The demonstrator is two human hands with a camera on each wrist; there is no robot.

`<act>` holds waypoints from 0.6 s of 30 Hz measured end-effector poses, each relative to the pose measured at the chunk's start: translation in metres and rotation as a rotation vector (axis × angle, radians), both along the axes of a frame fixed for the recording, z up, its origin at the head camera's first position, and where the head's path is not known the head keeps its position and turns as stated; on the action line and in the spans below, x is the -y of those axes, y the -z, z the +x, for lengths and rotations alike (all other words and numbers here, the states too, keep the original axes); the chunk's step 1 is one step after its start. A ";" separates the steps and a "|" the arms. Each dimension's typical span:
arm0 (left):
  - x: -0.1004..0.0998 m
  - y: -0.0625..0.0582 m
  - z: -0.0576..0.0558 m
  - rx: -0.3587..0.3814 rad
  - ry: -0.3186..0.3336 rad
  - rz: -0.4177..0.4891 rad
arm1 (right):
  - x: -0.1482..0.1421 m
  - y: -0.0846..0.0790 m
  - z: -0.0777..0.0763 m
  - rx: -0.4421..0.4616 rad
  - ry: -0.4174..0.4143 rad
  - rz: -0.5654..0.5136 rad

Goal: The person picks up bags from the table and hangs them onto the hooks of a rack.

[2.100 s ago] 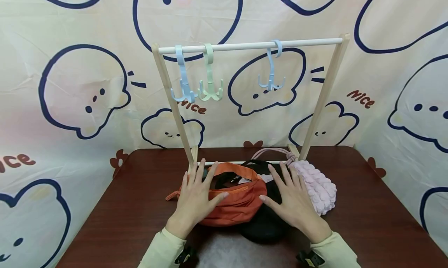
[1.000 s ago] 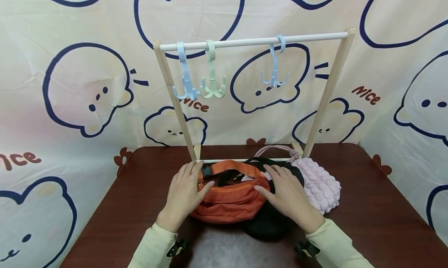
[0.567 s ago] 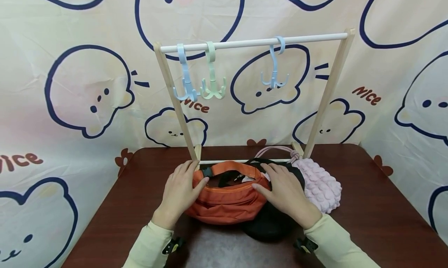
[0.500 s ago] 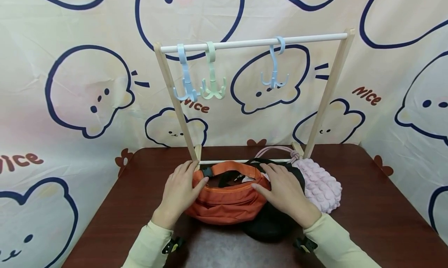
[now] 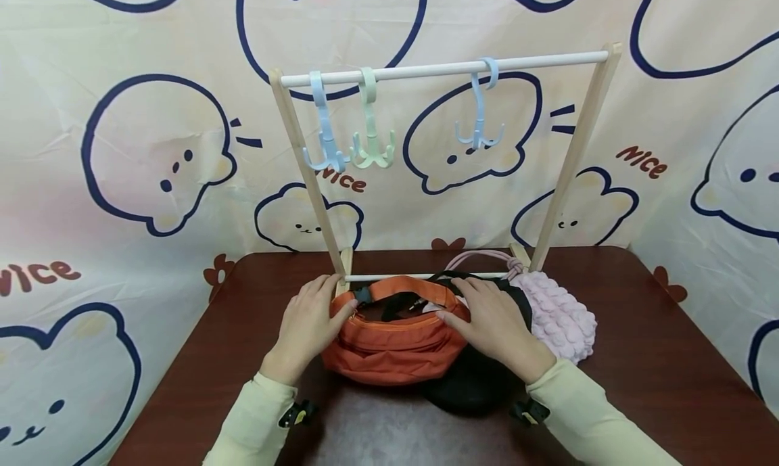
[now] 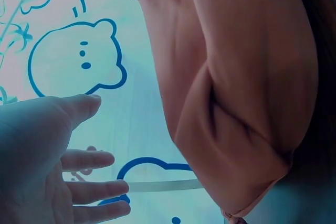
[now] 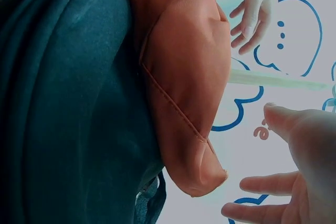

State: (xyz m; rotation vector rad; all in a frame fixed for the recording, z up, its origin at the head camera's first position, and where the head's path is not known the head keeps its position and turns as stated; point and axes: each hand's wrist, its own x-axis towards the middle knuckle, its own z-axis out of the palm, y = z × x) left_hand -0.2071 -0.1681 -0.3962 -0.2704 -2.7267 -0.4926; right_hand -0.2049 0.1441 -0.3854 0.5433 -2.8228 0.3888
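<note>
An orange waist bag (image 5: 395,354) sits on the table, its strap arched over the top with a dark buckle (image 5: 363,295). My left hand (image 5: 307,324) is at its left end, thumb towards the front pocket. My right hand (image 5: 496,320) is at the right end, over a black bag (image 5: 471,388) that lies partly behind and under the orange one. In the left wrist view, my left hand (image 6: 47,156) has extended fingers, apart from the bag. My right hand (image 7: 299,166) looks likewise in the right wrist view. A pale pink knitted bag (image 5: 556,317) lies right of the black one.
Behind the bags stands a wooden rack with a white top rail (image 5: 438,68). A blue hook (image 5: 325,128) and a green hook (image 5: 370,124) hang at its left, another blue hook (image 5: 478,114) right of centre. A patterned cloth (image 5: 158,155) surrounds the brown table (image 5: 645,385).
My left hand has slid left, away from the bag's front, and my right hand slightly left. Their spread fingers have come closer together. The bags look almost unmoved; the view has shifted slightly.
</note>
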 end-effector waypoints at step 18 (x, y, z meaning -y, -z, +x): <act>0.013 -0.001 -0.010 0.068 0.011 -0.006 | 0.005 0.004 -0.014 0.055 -0.030 -0.009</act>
